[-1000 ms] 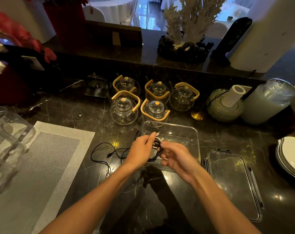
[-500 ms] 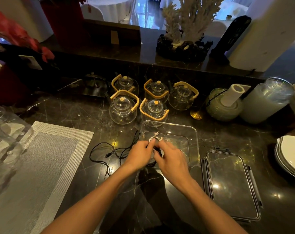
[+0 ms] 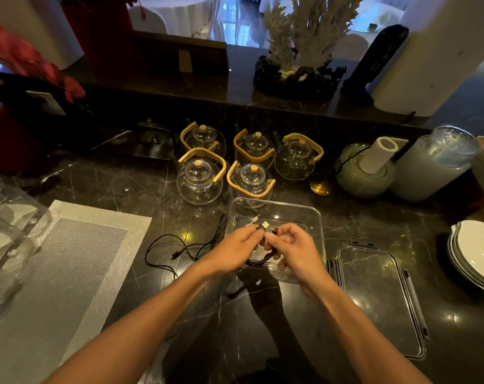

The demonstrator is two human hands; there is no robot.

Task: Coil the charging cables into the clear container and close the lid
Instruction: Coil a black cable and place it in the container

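Observation:
A clear rectangular container [image 3: 317, 217] stands open on the dark marble counter. Its clear lid [image 3: 379, 297] lies flat to the right. Over the container's near edge my left hand [image 3: 235, 249] and my right hand [image 3: 294, 249] both pinch a coiled black charging cable [image 3: 263, 260]. Its plug ends [image 3: 264, 225] stick up between my fingertips, and the coil hangs below my hands. A second black cable [image 3: 177, 250] lies loose and tangled on the counter, left of the container.
Several glass teapots [image 3: 200, 176] with wooden handles stand just behind the container. A grey placemat [image 3: 55, 267] lies at the left, glassware [image 3: 5, 231] at the far left, stacked white plates [image 3: 476, 253] at the right edge, and a paper roll holder [image 3: 371, 167] behind.
My hands have lifted slightly with the coil, and the plug ends now stick up between my fingertips. The loose cable on the counter has not moved.

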